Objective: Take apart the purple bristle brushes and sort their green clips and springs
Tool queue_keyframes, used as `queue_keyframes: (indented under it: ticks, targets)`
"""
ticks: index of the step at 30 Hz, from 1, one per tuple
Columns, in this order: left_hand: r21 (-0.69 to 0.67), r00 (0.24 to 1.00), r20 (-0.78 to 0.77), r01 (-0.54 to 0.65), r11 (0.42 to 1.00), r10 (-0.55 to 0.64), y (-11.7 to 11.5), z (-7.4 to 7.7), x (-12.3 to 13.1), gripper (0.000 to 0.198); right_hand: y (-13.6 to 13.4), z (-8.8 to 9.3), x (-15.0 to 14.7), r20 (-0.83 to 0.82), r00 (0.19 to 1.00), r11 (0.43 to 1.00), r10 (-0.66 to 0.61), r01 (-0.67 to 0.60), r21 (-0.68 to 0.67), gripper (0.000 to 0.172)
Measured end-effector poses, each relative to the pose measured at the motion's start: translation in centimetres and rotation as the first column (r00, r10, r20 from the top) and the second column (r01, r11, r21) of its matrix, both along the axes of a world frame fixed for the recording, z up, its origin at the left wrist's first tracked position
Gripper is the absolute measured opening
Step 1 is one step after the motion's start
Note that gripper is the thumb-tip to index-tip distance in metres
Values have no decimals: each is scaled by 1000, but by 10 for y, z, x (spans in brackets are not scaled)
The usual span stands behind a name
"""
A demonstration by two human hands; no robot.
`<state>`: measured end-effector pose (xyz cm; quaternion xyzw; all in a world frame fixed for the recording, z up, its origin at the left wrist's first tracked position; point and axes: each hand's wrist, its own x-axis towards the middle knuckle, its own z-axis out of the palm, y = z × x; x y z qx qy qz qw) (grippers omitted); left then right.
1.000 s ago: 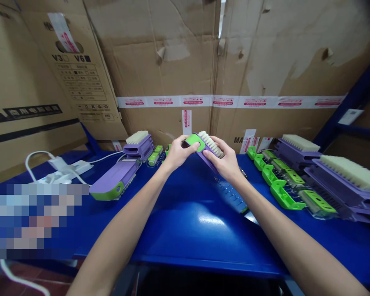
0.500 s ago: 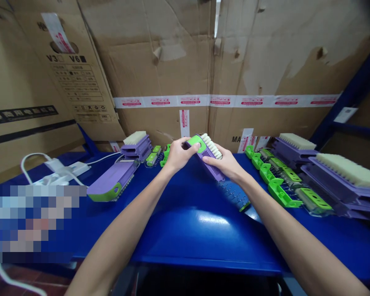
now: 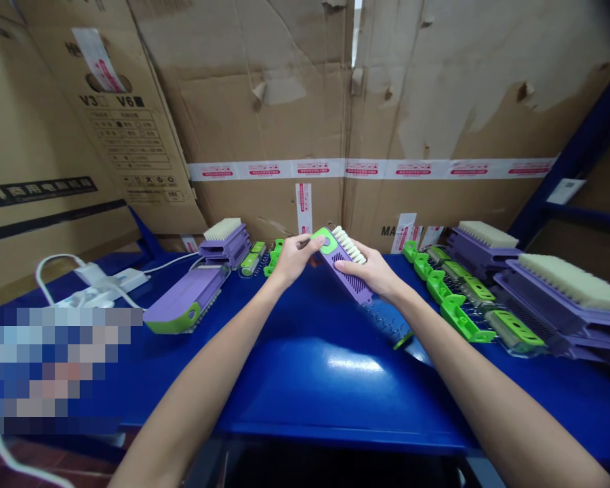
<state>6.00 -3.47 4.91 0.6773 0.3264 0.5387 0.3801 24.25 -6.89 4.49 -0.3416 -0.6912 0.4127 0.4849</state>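
A purple brush with cream bristles along one side is held tilted above the blue table. Its upper end carries a green end cap with a round hole. My left hand pinches that capped end, thumb on the cap's edge; the fingers behind are partly hidden. My right hand wraps round the purple body, thumb over the slotted face and fingers hidden behind the bristles. Below the brush's lower end, a strip of metal pins with a green end lies near my right forearm.
At right stand stacked purple brush bodies, green end caps and clear-and-green pieces. A purple brush and a white power strip with cables lie at left. Cardboard walls the back of the blue table.
My left thumb has slid off the middle of the green cap to its edge, so its round hole shows more. The brush has turned slightly; my right hand keeps its hold.
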Motion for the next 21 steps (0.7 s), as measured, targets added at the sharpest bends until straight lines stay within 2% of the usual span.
queue_keyframes:
  ticks: [4, 6, 8, 10, 12, 14, 18, 21]
  targets:
    - [111, 991, -6, -129, 985, 130, 2, -6, 0, 45, -2, -3, -15, -31, 986, 986, -161, 162, 43, 61]
    - [170, 973, -14, -227, 959, 232, 3, -8, -2, 48, -6, -4, -22, -78, 973, 976, -216, 214, -40, 58]
    - [193, 949, -3, -308, 932, 314, 4, -8, -5, 48, -10, -4, -26, -167, 967, 964, -191, 153, -217, 51]
    - [217, 924, 10, -376, 901, 383, 6, -6, -9, 41, -14, -2, -28, -279, 952, 920, -128, 8, -393, 42]
    - [240, 902, 15, -423, 874, 432, 8, -5, -12, 31, -17, -1, -27, -350, 931, 873, -99, -88, -480, 37]
    - [245, 894, 11, -437, 865, 448, 8, -5, -13, 24, -17, -1, -25, -361, 927, 868, -105, -92, -488, 35]
    - [312, 893, -32, -417, 853, 448, 1, -4, -7, 18, -13, -6, -19, -284, 946, 916, -155, 30, -400, 41]
    - [315, 930, -41, -336, 887, 366, -9, 2, 2, 20, -10, -9, -14, -207, 958, 945, -197, 129, -299, 51]
